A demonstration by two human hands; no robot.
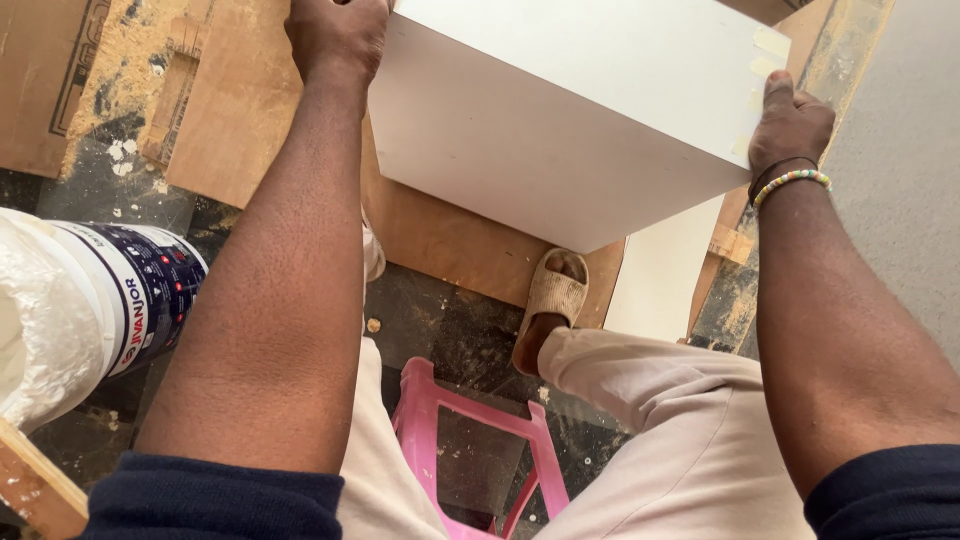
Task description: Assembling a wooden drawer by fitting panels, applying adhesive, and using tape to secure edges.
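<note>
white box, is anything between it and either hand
Nothing visible. The left hand grips the white box at its far left edge, and the right hand presses directly on its right side, thumb on the taped corner.

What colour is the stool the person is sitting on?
Pink: the stool shows between the legs in the head view.

Two hands: left hand point(335, 35), right hand point(790, 125); one white box point(570, 110), one white bucket point(95, 300), one pink stool point(480, 450), one sandal point(552, 300), one beaded bracelet point(790, 183), several plywood sheets point(240, 110) on floor
</note>
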